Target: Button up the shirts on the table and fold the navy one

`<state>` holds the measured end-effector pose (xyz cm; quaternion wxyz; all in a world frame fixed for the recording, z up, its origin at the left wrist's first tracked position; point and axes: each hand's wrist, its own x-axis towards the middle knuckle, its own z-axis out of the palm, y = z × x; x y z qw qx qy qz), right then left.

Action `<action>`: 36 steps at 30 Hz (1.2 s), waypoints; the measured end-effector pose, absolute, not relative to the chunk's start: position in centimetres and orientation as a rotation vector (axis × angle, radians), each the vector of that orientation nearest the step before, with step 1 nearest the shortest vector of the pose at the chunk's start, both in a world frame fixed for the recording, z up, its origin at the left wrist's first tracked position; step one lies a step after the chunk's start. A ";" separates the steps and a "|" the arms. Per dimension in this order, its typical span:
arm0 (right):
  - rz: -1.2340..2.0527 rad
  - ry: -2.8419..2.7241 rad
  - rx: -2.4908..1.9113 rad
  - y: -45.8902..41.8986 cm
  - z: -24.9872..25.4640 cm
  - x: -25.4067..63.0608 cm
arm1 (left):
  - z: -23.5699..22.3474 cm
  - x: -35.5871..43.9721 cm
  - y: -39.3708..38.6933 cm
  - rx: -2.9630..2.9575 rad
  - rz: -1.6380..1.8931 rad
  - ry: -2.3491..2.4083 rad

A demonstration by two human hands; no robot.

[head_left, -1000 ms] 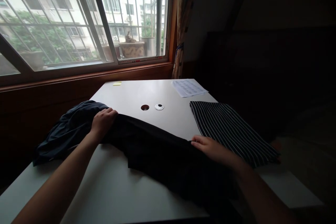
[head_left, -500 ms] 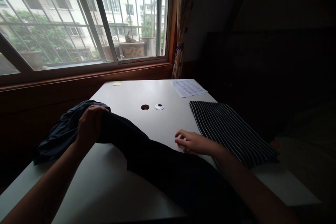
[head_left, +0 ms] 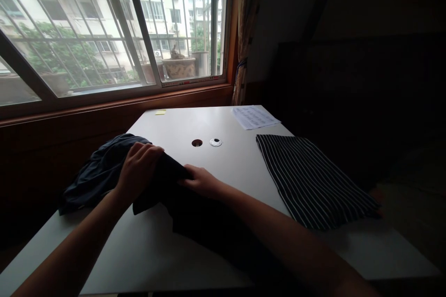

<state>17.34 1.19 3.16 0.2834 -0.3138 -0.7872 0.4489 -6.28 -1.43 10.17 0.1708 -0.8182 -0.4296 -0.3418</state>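
Observation:
A long black garment [head_left: 209,222] stretches from the middle of the table towards its near right edge; its exact kind is too dark to make out. My left hand [head_left: 139,164] is closed over the garment's far left end. A short way to the right, my right hand [head_left: 199,181] pinches its upper edge, thumb and fingers around the cloth. Behind my left hand a crumpled dark blue cloth [head_left: 101,164] lies at the table's left side. On the right rests a flat, folded piece of black cloth with white stripes [head_left: 310,176].
The white table [head_left: 240,158] has a round cable hole [head_left: 197,143] with a white round cover [head_left: 215,142] beside it. Printed sheets [head_left: 254,117] lie at the far right corner, a yellow note [head_left: 160,112] at the far left. Beyond stands a barred window [head_left: 188,23].
My right hand has moved left from above the table and closed on the black garment. My left hand, still gripping it, has shifted slightly right and down.

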 end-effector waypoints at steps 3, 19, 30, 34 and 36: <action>1.174 -1.912 -1.047 2.9 1.9 18.5 | 9.9 -6.3 0.3 -2.268 -0.974 -1.389; 0.482 -2.276 -1.081 3.4 2.5 22.0 | -0.4 -2.8 3.0 -2.883 -0.827 -1.528; 0.647 -1.867 -1.357 6.7 2.3 22.8 | -0.7 -3.9 1.9 -2.921 -1.196 -1.720; 0.703 -1.518 -1.441 9.8 3.2 26.4 | -0.9 -3.4 2.2 -2.861 -1.175 -1.510; 0.751 -1.382 -1.433 11.0 3.4 28.1 | -1.4 -3.3 2.5 -2.831 -1.134 -1.451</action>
